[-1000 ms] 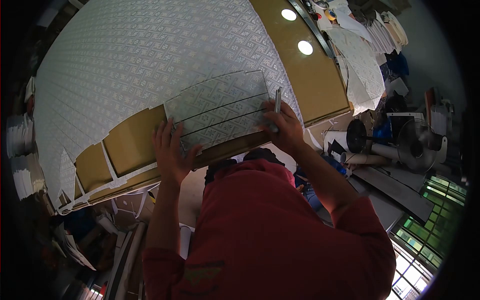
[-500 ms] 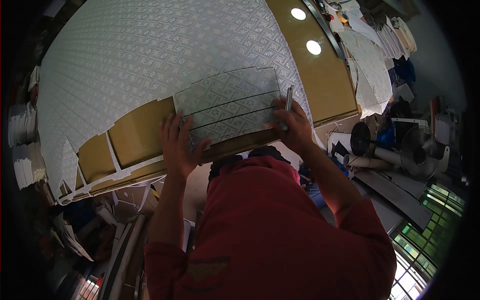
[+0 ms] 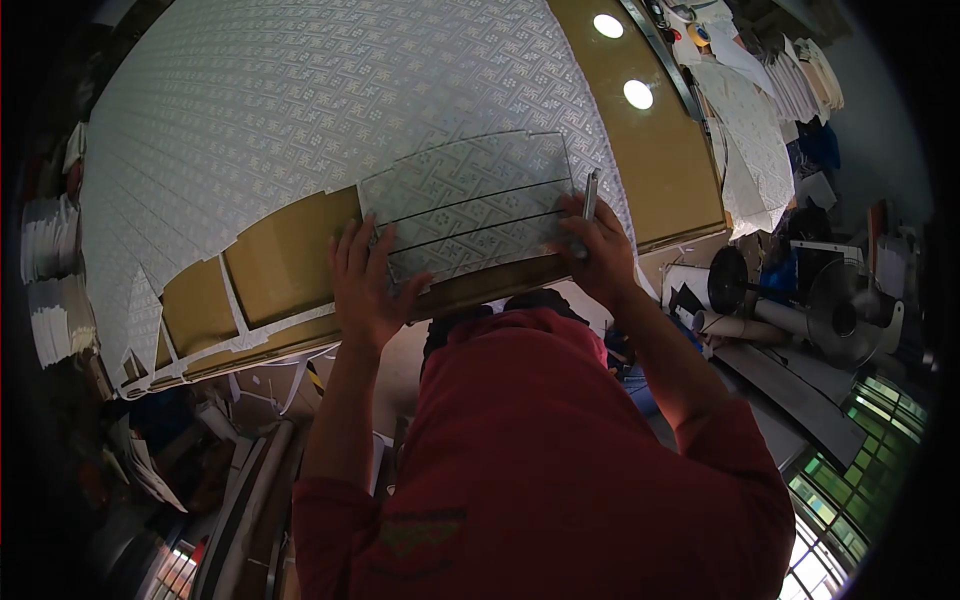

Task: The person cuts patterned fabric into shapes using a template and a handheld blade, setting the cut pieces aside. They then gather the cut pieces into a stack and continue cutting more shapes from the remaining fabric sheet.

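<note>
A clear template (image 3: 475,200) with black lines across it lies on a sheet of pale patterned fabric (image 3: 330,90), close to the table's near edge. My left hand (image 3: 365,280) rests with spread fingers at the template's left end, fingertips on its edge. At the opposite end is my right hand (image 3: 598,245), its fingers closed round a slim silver utility knife (image 3: 591,195) that points away from me. Fingertips of that hand also reach the template's right edge. Left of the template, fabric has been cut away, leaving thin strips (image 3: 232,295) over the brown tabletop (image 3: 290,250).
A long metal ruler (image 3: 660,55) lies along the table's right side, beside fabric pieces (image 3: 745,150) and paper stacks (image 3: 790,85). On the right stand a fan (image 3: 845,310) and rolls (image 3: 735,326). More paper stacks (image 3: 50,240) sit at the far left.
The whole view has shifted slightly, so table and hands appear a little further right. Both hands keep their places on the template, and the knife stays in my right hand.
</note>
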Demonstrator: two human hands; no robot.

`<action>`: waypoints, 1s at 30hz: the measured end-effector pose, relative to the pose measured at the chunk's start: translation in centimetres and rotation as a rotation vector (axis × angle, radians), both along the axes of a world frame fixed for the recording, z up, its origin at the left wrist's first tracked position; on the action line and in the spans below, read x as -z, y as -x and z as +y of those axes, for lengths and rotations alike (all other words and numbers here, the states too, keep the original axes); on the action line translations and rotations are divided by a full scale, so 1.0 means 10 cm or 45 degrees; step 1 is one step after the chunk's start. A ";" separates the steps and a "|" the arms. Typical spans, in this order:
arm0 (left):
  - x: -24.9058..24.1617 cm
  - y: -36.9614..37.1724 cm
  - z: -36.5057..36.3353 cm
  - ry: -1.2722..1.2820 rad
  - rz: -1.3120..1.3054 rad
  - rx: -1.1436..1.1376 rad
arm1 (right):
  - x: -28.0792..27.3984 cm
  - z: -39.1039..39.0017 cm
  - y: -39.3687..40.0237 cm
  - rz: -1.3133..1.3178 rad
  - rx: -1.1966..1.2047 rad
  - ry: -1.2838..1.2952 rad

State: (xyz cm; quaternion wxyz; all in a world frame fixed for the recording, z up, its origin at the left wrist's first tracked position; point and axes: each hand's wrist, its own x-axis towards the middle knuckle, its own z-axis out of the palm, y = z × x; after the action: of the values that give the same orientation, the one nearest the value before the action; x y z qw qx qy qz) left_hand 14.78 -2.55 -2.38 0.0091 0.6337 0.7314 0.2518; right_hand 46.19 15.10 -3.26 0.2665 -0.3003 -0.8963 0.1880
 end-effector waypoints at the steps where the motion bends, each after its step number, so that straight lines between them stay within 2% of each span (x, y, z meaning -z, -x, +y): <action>1: 0.01 0.00 0.00 -0.008 -0.011 0.001 | 0.00 0.01 0.00 0.008 -0.006 -0.002; 30: 0.03 0.00 0.01 -0.005 -0.037 -0.047 | 0.02 0.00 0.02 0.030 0.013 -0.016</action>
State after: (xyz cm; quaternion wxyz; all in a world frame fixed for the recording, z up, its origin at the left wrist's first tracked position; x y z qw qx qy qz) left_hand 14.78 -2.47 -2.64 0.0137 0.6164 0.7423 0.2623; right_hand 46.00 15.10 -3.48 0.2797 -0.3010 -0.8928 0.1845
